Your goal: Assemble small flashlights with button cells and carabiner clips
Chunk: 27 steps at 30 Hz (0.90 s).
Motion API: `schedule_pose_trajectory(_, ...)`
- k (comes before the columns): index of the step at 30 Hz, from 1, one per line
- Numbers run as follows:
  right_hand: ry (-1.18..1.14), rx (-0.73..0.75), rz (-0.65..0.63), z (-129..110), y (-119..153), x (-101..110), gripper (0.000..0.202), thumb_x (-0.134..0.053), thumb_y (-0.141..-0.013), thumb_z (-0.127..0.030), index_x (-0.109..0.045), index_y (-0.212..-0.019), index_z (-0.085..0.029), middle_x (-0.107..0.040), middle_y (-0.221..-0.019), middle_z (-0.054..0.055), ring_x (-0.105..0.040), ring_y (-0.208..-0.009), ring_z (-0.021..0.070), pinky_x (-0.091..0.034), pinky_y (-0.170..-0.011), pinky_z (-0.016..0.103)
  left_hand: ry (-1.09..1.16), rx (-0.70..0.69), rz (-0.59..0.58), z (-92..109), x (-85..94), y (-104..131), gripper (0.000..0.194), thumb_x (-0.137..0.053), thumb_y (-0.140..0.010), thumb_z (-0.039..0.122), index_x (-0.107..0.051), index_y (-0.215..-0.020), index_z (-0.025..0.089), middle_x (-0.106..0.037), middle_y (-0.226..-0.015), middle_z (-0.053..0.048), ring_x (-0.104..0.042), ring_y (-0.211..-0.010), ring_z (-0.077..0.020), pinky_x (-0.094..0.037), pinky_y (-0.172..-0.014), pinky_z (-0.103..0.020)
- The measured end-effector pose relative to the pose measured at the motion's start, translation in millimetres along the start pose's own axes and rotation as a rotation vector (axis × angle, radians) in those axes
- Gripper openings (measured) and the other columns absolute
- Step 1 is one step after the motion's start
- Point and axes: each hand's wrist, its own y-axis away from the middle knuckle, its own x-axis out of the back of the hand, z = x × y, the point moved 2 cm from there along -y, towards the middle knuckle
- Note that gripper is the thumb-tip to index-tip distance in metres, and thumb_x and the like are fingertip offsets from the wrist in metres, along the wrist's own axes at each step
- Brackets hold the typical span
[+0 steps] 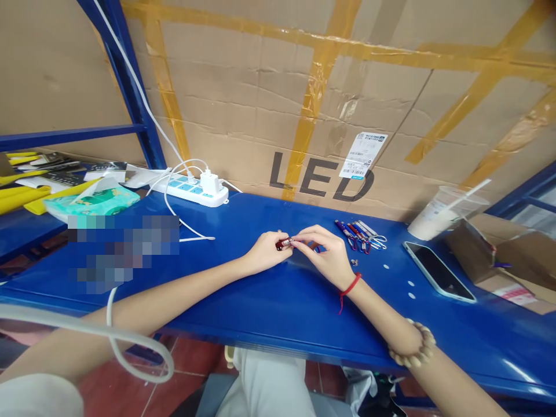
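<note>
My left hand (268, 252) is closed around a small dark red keychain flashlight (283, 244), holding it just above the blue table. The thumb and fingertips of my right hand (325, 250) pinch together at the tube's silvery end; any small part between them is too tiny to make out. Beyond my right hand lies a row of keychain flashlights (358, 234) in blue, red and silver, with carabiner clips. Some tiny metal pieces (354, 263) rest close to my right wrist.
Right of my hands are a phone (438, 271), a plastic drink cup (434, 217) and an open cardboard box (516, 255). A power strip (195, 188) with white cables stands at the back left, near a tissue pack (99, 200). A large carton (243, 104) walls the back.
</note>
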Motion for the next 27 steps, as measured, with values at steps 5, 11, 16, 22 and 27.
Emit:
schedule_pose_trajectory(5,0.043,0.059,-0.009,0.1,1.1,-0.5,0.01,-0.06,-0.083,-0.022,-0.07,-0.084,-0.019,-0.064,-0.082,0.005,-0.059,-0.073,0.0145,-0.049,-0.053,0.024,-0.024,-0.009,0.001,-0.3,1.1,0.0,0.021,-0.046,-0.067,0.018,-0.03,-0.053,0.018,-0.032,-0.05,0.007,-0.034,-0.052,-0.008,-0.029,-0.054,-0.022)
schedule_pose_trajectory(11,0.031,-0.033,-0.136,2.3,3.6,-4.2,0.016,-0.056,-0.086,-0.028,-0.067,-0.092,-0.019,-0.059,-0.095,0.006,-0.055,-0.06,0.0096,-0.046,-0.046,0.023,-0.024,0.002,0.035,-1.6,1.1,-0.1,0.022,-0.049,-0.068,0.02,-0.034,-0.052,0.018,-0.034,-0.051,0.007,-0.034,-0.052,-0.008,-0.027,-0.052,-0.022)
schedule_pose_trajectory(16,0.062,-0.086,-0.091,3.4,2.2,-1.2,0.014,-0.057,-0.085,-0.03,-0.065,-0.087,-0.019,-0.058,-0.092,0.005,-0.054,-0.059,0.0095,-0.046,-0.048,0.023,0.021,0.006,0.096,-1.5,4.0,-0.6,0.025,-0.049,-0.068,0.02,-0.031,-0.051,0.018,-0.032,-0.05,0.007,-0.034,-0.051,-0.0078,-0.027,-0.053,-0.022)
schedule_pose_trajectory(22,0.266,-0.262,-0.008,22.4,1.7,6.8,0.017,-0.058,-0.083,-0.031,-0.062,-0.096,-0.022,-0.061,-0.096,0.004,-0.059,-0.071,0.0141,-0.049,-0.055,0.025,0.192,0.155,0.399,-9.7,15.7,-1.7,0.023,-0.049,-0.071,0.022,-0.032,-0.055,0.018,-0.037,-0.054,0.006,-0.035,-0.053,-0.0081,-0.031,-0.056,-0.022)
schedule_pose_trajectory(27,0.35,-0.14,-0.181,31.9,4.4,1.2,0.029,-0.061,-0.08,-0.035,-0.06,-0.106,-0.022,-0.059,-0.11,0.006,-0.054,-0.103,0.023,-0.043,-0.088,0.038,0.059,0.111,0.413,-5.2,15.6,-0.4,0.018,-0.05,-0.072,0.018,-0.036,-0.062,0.02,-0.043,-0.06,0.005,-0.042,-0.059,-0.0109,-0.037,-0.061,-0.024)
